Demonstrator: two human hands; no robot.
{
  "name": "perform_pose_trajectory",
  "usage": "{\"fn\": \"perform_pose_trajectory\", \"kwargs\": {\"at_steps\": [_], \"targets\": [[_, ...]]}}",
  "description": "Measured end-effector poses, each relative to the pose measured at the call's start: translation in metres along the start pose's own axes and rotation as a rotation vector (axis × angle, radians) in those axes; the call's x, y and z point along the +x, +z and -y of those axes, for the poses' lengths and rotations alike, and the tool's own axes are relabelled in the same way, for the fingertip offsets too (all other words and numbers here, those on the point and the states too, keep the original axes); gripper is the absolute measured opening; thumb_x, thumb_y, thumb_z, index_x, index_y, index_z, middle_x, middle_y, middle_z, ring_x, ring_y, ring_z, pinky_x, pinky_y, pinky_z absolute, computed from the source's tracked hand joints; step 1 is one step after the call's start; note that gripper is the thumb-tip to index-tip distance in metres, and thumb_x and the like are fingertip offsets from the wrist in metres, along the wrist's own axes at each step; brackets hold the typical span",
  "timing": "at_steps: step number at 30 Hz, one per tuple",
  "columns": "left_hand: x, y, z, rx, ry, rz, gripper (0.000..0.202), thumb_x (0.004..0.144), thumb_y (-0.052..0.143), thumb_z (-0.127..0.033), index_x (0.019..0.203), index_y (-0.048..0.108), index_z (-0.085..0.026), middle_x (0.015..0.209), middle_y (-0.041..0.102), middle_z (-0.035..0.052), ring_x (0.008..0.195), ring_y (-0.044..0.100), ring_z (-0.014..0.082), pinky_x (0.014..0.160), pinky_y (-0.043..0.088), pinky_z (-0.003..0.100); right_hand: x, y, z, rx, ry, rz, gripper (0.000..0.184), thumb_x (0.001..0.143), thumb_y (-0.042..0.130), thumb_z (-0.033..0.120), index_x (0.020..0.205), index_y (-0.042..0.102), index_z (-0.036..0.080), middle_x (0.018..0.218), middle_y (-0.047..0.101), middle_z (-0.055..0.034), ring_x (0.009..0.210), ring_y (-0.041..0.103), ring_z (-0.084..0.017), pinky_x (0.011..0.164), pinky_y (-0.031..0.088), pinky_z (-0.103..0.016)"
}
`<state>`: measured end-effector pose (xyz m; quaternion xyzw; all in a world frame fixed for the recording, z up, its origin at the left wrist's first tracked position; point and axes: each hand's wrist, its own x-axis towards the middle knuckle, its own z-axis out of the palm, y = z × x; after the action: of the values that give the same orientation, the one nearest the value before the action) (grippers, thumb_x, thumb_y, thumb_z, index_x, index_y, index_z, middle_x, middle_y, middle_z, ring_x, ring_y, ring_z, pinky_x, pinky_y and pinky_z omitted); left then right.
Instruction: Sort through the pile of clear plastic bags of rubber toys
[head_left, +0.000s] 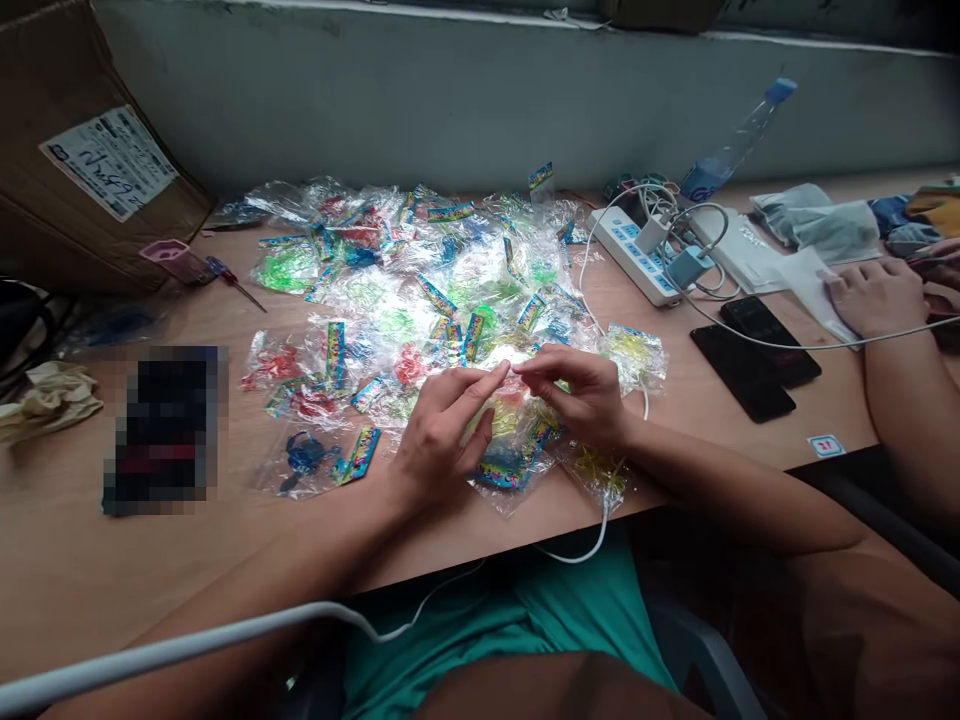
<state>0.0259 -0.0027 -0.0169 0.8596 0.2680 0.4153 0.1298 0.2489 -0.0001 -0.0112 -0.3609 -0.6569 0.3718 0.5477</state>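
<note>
The left hand [445, 422] and right hand [589, 398] almost meet, fingers part-curled, any grip impossible to tell, while a bag [510, 458] lies just below and between them, its label [501, 478] nearer the left hand.

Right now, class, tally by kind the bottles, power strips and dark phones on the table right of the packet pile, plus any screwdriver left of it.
Bottle: 1
Power strip: 1
Dark phones: 2
Screwdriver: 1
Total: 5
The packet pile overlaps too much to count its pieces.
</note>
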Motion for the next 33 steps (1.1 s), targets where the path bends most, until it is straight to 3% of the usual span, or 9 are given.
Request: {"fn": "perform_pose_trajectory", "kwargs": {"at_steps": [3,9,15,22,26,30,33], "targets": [[0.001,-0.001,0.001,0.022,0.026,-0.036,0.06,0.1,0.059,-0.008,0.157,0.047,-0.025,0.121,0.071,0.0088,0.109,0.066,0.0216,0.094,0.053,0.039,-0.002,-0.003,0.003,-0.188,-0.185,0.04,0.015,0.096,0.072,0.019,0.108,0.081,0.023,0.077,0.066,-0.0009,0.067,0.059,-0.012,0.059,0.046,-0.027],[0.005,-0.007,-0.002,0.231,0.062,-0.126,0.052,0.097,0.065,-0.006,0.144,0.06,-0.028,0.105,0.078,0.0016,0.091,0.066,0.0179,0.09,0.041,0.038,-0.005,-0.003,-0.003,-0.292,-0.324,0.136,0.03,0.094,0.077,0.021,0.124,0.076,0.025,0.085,0.065,0.0004,0.062,0.054,-0.009,0.055,0.048,-0.024],[0.005,-0.005,-0.006,0.219,0.095,-0.187,0.039,0.097,0.069,-0.007,0.129,0.069,-0.028,0.099,0.081,-0.0015,0.086,0.067,0.0151,0.088,0.041,0.035,-0.011,0.001,-0.003,-0.348,-0.376,0.133,0.037,0.09,0.081,0.018,0.126,0.073,0.024,0.088,0.063,-0.0003,0.063,0.053,-0.009,0.055,0.049,-0.025],[0.006,-0.003,-0.005,0.193,0.122,-0.231,0.03,0.093,0.076,-0.009,0.117,0.072,-0.026,0.095,0.079,-0.0015,0.09,0.067,0.0156,0.086,0.045,0.033,-0.012,0.003,0.001,-0.342,-0.386,0.11,0.024,0.096,0.07,0.011,0.117,0.074,0.023,0.102,0.07,-0.0055,0.074,0.064,-0.011,0.057,0.054,-0.025],[0.005,-0.005,-0.002,0.129,0.108,-0.193,0.025,0.095,0.077,-0.023,0.119,0.071,-0.024,0.1,0.077,0.0026,0.091,0.066,0.0181,0.086,0.049,0.035,-0.013,0.003,-0.004,-0.344,-0.357,0.109,0.024,0.098,0.068,0.011,0.117,0.072,0.024,0.099,0.072,-0.0037,0.069,0.063,-0.01,0.055,0.053,-0.023],[0.003,-0.006,0.001,0.081,0.052,-0.196,0.028,0.096,0.075,-0.018,0.122,0.07,-0.025,0.103,0.076,0.0032,0.093,0.067,0.0177,0.089,0.05,0.036,-0.016,0.005,-0.006,-0.274,-0.4,-0.016,0.035,0.094,0.073,0.009,0.123,0.065,0.027,0.097,0.072,-0.0013,0.066,0.062,-0.01,0.054,0.054,-0.023],[0.003,-0.005,0.004,0.102,0.04,-0.211,0.031,0.093,0.078,-0.018,0.122,0.07,-0.026,0.101,0.075,0.0023,0.091,0.066,0.0177,0.087,0.05,0.036,-0.016,0.005,-0.006,-0.246,-0.467,-0.005,0.038,0.092,0.074,0.007,0.122,0.062,0.028,0.097,0.072,-0.0007,0.069,0.065,-0.011,0.053,0.054,-0.023]]}}
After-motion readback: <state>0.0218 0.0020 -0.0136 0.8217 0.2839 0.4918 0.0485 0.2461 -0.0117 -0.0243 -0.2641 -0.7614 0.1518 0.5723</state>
